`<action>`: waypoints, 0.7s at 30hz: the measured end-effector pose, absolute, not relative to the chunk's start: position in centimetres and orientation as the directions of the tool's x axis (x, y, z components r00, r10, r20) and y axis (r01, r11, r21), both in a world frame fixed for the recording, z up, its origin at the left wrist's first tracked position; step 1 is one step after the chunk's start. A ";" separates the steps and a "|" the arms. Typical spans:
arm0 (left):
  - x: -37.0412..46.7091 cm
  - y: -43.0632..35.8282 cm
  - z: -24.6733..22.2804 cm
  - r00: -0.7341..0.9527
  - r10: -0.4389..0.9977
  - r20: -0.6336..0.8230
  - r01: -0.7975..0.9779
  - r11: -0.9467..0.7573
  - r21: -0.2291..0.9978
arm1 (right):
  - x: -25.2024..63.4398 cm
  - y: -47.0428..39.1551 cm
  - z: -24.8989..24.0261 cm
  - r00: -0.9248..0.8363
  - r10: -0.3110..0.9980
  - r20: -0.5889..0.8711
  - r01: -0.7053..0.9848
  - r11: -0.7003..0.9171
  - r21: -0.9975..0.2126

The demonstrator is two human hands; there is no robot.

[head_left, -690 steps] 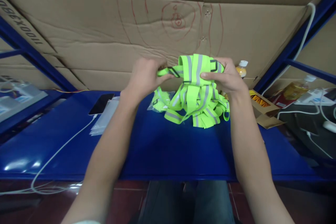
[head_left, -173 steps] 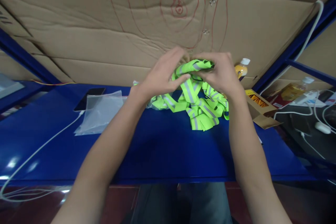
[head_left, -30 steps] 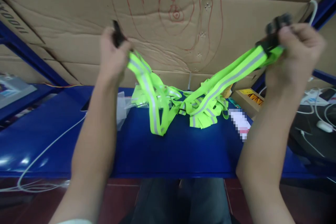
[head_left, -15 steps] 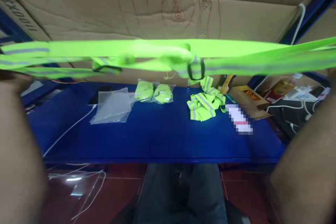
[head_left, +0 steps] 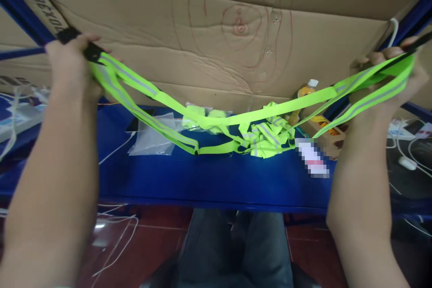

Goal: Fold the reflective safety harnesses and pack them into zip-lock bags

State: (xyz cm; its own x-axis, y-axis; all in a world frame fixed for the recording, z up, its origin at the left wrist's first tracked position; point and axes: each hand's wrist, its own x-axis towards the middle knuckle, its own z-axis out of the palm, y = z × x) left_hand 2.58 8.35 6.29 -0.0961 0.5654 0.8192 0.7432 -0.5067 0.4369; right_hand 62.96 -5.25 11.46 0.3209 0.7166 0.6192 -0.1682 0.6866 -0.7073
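A neon-green reflective harness (head_left: 216, 120) with grey stripes hangs in a sagging loop between my two raised hands. My left hand (head_left: 72, 56) is closed around its black end piece at the upper left. At the upper right, my right hand (head_left: 381, 65) grips the other end, where a black strip shows and green straps drape over the wrist. The slack middle passes in front of a heap of similar straps (head_left: 266, 139) on the blue table (head_left: 216, 184). Behind it, two clear bags of folded green straps (head_left: 195, 111) are partly covered.
Flat clear plastic bags (head_left: 153, 137) overlap a dark flat device (head_left: 133, 124) with a white cable. To the right stand an orange bottle with a white cap (head_left: 307, 89) and a small cardboard box (head_left: 334, 146), beside a blurred-out paper (head_left: 312, 159). A cardboard wall (head_left: 135, 22) rises behind.
The harness, stretched nearly straight before, now sags down to table height in the view. Both hands have come into view, nearer each other.
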 end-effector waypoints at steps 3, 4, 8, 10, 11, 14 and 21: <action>9.9 4.7 8.4 -0.170 0.750 0.639 0.597 -0.437 0.673 | 61.5 -3.0 11.4 0.314 0.672 0.671 -0.221 0.739 -0.637; 12.5 3.2 9.0 -0.038 0.751 0.660 0.697 -0.453 0.555 | 61.4 -2.3 11.2 0.300 0.657 0.692 -0.238 0.754 -0.612; 21.5 -1.5 9.6 0.376 0.708 0.599 0.890 -0.455 -0.021 | 60.0 -0.7 9.8 0.059 0.673 0.737 -0.062 0.739 -0.670; 24.6 -2.2 8.6 0.473 0.664 0.579 0.848 -0.521 -0.096 | 58.2 -0.9 8.8 -0.109 0.693 0.713 0.084 0.721 -0.688; 25.9 -2.2 8.0 0.506 0.630 0.589 0.820 -0.564 -0.102 | 57.2 -1.1 8.4 -0.166 0.700 0.694 0.129 0.714 -0.689; 28.5 -1.7 6.2 0.554 0.529 0.643 0.735 -0.674 -0.079 | 54.7 -1.5 7.4 -0.301 0.689 0.659 0.229 0.723 -0.651; 31.1 -1.7 5.2 0.501 0.586 0.637 0.740 -0.672 0.036 | 53.7 -0.6 6.7 -0.371 0.695 0.615 0.317 0.718 -0.620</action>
State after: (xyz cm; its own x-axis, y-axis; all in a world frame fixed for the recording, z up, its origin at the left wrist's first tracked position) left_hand 31.06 -1.66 5.20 0.5013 0.5861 0.6365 0.7398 -0.6719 0.0361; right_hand 53.67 -0.60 6.75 -0.3713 0.6953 0.6154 0.3168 0.7178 -0.6199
